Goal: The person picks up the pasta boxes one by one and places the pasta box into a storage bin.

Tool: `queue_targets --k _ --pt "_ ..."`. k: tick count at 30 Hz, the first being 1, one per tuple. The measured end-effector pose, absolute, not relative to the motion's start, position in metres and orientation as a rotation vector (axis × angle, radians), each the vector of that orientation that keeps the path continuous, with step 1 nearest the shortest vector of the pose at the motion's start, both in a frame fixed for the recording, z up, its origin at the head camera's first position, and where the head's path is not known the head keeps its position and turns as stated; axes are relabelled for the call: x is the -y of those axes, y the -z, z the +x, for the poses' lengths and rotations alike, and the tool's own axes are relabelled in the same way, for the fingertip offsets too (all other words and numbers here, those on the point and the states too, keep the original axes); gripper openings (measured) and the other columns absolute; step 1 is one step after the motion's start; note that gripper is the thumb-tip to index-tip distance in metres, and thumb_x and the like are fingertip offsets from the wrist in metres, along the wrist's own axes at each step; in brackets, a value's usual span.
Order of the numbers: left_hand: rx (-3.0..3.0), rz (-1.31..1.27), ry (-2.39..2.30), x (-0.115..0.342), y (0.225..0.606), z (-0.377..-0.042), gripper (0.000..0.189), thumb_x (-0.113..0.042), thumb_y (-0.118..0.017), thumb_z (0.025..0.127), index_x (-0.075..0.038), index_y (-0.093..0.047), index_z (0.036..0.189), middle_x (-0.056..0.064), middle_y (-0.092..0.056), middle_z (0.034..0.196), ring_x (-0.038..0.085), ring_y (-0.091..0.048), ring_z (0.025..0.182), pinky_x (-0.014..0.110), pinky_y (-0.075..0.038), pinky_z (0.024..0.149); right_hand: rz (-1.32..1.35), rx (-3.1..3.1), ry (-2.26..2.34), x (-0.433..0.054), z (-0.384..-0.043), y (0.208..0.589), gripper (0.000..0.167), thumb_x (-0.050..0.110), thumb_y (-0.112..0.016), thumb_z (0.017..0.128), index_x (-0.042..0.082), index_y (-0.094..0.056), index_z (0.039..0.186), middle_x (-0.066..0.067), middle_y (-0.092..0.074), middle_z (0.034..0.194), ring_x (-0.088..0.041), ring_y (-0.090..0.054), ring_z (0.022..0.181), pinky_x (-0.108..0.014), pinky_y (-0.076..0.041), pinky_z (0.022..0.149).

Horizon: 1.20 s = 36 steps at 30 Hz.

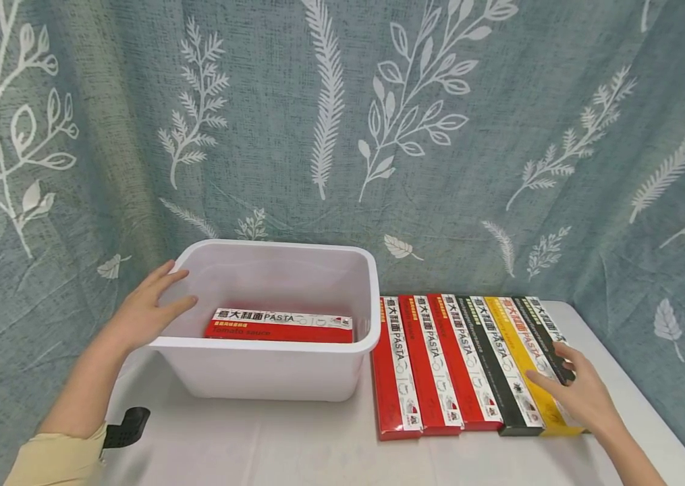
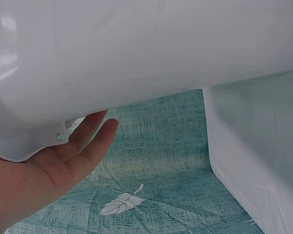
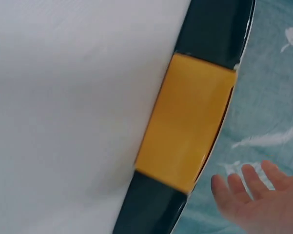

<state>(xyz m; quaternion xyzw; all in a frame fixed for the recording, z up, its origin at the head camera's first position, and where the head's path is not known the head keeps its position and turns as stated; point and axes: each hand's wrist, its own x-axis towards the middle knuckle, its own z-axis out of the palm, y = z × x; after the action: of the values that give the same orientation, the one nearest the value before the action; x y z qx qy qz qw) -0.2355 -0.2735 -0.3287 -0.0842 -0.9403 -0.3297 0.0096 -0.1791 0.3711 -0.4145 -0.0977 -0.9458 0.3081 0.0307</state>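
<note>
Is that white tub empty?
Not empty: a red tomato sauce pasta box shows inside the white tub, behind its near side. Whether more lie underneath cannot be told.

I see the person's bare left forearm [image 1: 88, 381] angling up from a pale yellow fabric sleeve [image 1: 57, 460], the left hand [image 1: 143, 316] spreading thumb from fingers. Opposite, the bare right forearm [image 1: 629, 451] slants inward, the right hand [image 1: 588, 395] relaxed, its fingers gently bent.

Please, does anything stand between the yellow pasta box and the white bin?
Yes: left of the yellow box lie one black box and three red boxes, then the right wall of the white bin.
</note>
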Motion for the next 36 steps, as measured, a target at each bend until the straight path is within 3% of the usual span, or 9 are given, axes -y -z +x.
queue_targets --k 6,21,28,36 --pt "2.931 -0.264 1.035 0.274 0.329 -0.236 0.071 -0.038 -0.051 0.101 0.008 -0.026 0.149 0.027 -0.001 0.159 0.057 -0.004 0.139 0.078 -0.015 0.098 -0.396 2.935 -0.937 -0.388 -0.175 0.415 0.104 0.054 -0.065 0.088 -0.011 -0.011 0.150 -0.039 -0.020 0.146 -0.055 -0.027 0.127 -0.066 -0.032 0.098" --pt "2.923 -0.257 1.036 0.274 0.332 -0.236 0.070 -0.038 -0.051 0.101 0.008 -0.028 0.148 0.026 -0.002 0.159 0.056 -0.004 0.140 0.077 -0.015 0.099 -0.521 3.011 -0.736 -0.428 -0.170 0.432 0.098 0.049 -0.065 0.088 -0.019 -0.020 0.143 -0.046 -0.021 0.138 -0.064 -0.020 0.125 -0.071 -0.024 0.101" --pt "2.928 -0.247 1.037 0.274 0.332 -0.236 0.070 -0.038 -0.050 0.101 0.008 -0.028 0.149 0.026 -0.001 0.159 0.056 -0.004 0.140 0.077 -0.015 0.099 -0.544 3.071 -0.726 -0.445 -0.168 0.438 0.097 0.048 -0.063 0.089 -0.024 -0.021 0.138 -0.049 -0.022 0.134 -0.063 -0.024 0.124 -0.069 -0.028 0.101" --pt "2.920 -0.245 1.036 0.273 0.332 -0.235 0.070 -0.039 -0.051 0.101 0.008 -0.030 0.148 0.026 -0.002 0.159 0.056 -0.004 0.140 0.078 -0.015 0.098 -0.572 3.136 -0.815 -0.451 -0.168 0.443 0.101 0.056 -0.058 0.090 -0.023 -0.020 0.140 -0.047 -0.026 0.135 -0.060 -0.034 0.121 -0.063 -0.038 0.097"
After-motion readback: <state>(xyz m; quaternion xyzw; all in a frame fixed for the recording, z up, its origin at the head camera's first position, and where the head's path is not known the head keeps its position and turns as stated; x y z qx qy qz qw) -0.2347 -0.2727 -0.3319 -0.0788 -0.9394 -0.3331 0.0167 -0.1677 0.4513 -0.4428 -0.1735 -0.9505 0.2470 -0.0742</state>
